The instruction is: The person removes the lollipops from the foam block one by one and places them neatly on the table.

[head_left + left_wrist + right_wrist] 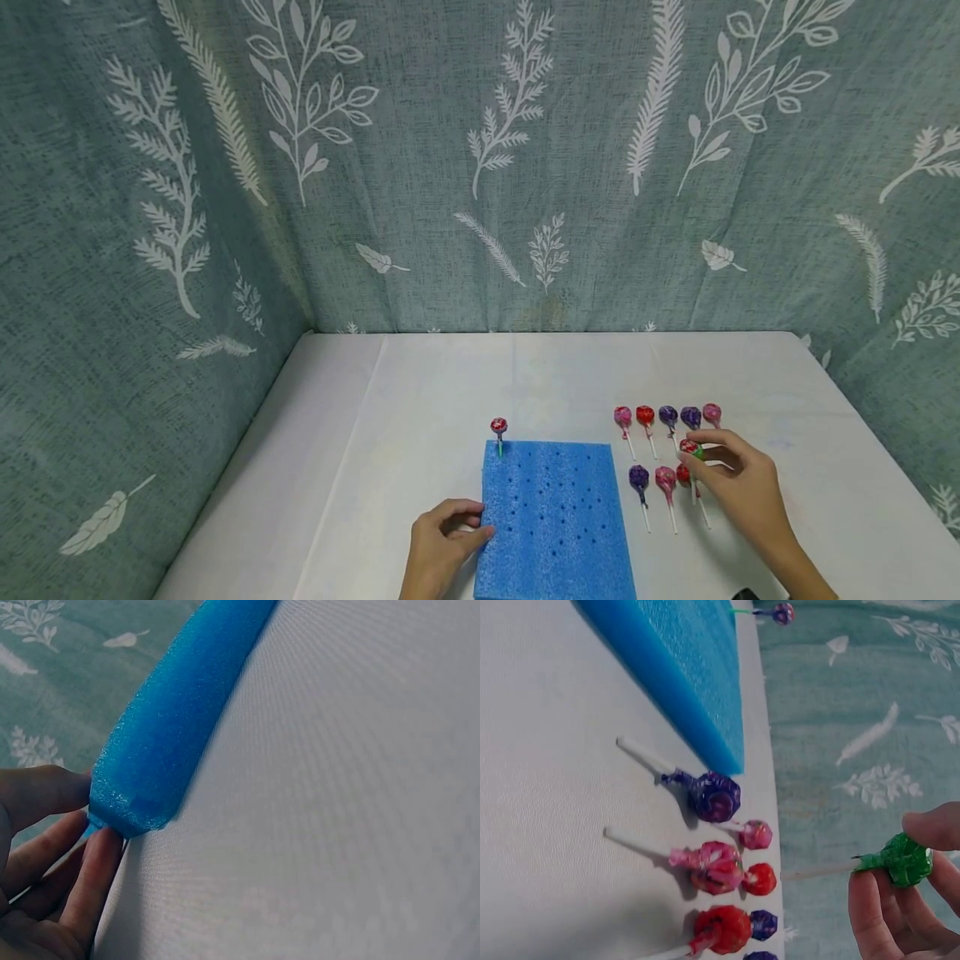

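My right hand pinches a lollipop by its wrapped head, between thumb and fingers. In the right wrist view its wrapper is green, and the pale stick points away from the fingers. Two rows of lollipops lie beneath and beside this hand, among them a purple one, a pink one and a red one. My left hand grips the left edge of a blue foam block, thumb on one face and fingers at the other. Small dark holes dot the block's top.
One red-and-white lollipop stands upright on a green stick at the block's far left corner. Several more lollipops form the back row, including a pink one. A white tabletop lies below, with leaf-patterned green cloth behind and at both sides.
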Demonstrator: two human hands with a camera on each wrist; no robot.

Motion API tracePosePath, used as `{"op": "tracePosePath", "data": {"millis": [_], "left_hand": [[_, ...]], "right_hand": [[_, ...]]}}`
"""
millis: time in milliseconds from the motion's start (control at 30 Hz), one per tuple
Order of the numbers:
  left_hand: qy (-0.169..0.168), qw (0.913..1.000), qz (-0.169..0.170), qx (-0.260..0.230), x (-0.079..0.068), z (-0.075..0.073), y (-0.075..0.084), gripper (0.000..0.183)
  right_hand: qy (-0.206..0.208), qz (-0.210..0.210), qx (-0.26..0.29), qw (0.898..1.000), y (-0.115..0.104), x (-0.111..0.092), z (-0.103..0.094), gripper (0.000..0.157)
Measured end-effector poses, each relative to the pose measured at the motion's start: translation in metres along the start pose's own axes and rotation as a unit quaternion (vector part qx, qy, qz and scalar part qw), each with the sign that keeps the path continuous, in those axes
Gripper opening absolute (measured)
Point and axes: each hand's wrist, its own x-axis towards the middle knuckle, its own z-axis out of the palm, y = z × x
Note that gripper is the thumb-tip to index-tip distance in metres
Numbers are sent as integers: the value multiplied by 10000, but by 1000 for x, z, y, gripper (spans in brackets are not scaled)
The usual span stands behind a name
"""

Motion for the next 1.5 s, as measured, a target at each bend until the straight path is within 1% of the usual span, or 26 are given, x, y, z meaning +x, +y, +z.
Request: {"op": "tracePosePath", "data": {"millis": [167,233,333,367,400,467,567,600,633,833,1033,1133,1233,1400,1500], "left_hand": [[-1,10000,-29,10,-1,0,1,33],[-5,10000,-33,1,-1,0,1,33],[-9,10000,-30,9,-1,1,1,33],[-2,10000,-27,25,-1,1,1,33],[6,10000,-27,47,-2,1,1,33],[21,10000,-34,87,-2,1,2,33],[33,9999,-17,125,-2,1,2,32],[33,9999,-7,134,-2,1,2,32],[33,9999,3,133,-2,1,2,32],[19,10000,44,19,0,1,1,32],[65,9999,42,145,-1,2,2,31],[57,9999,51,94,-1,2,2,31],[37,10000,51,38,0,2,2,32],[18,10000,45,64,0,1,0,32],[28,10000,60,50,0,1,0,32]], "right_hand": [[-23,47,143,9999,13,0,-4,27],[-50,141,4,9999,15,0,-6,29],[80,53,-184,9998,35,1,-4,30],[87,114,-276,9995,34,0,-4,30],[121,105,-334,9993,39,0,-4,30],[170,152,-423,9988,36,0,-5,27],[158,366,-424,9983,21,0,-9,24],[180,366,-430,9982,22,0,-9,24],[182,419,-415,9981,18,0,-10,23],[198,727,-629,9952,26,2,-12,25],[-33,1092,-1021,9888,36,5,-14,28],[-206,1221,-1170,9854,42,6,-16,28],[-402,1199,-1298,9834,48,7,-17,28],[-659,1026,-1536,9806,57,10,-18,29],[-804,1033,-1612,9782,59,12,-19,31]]}}
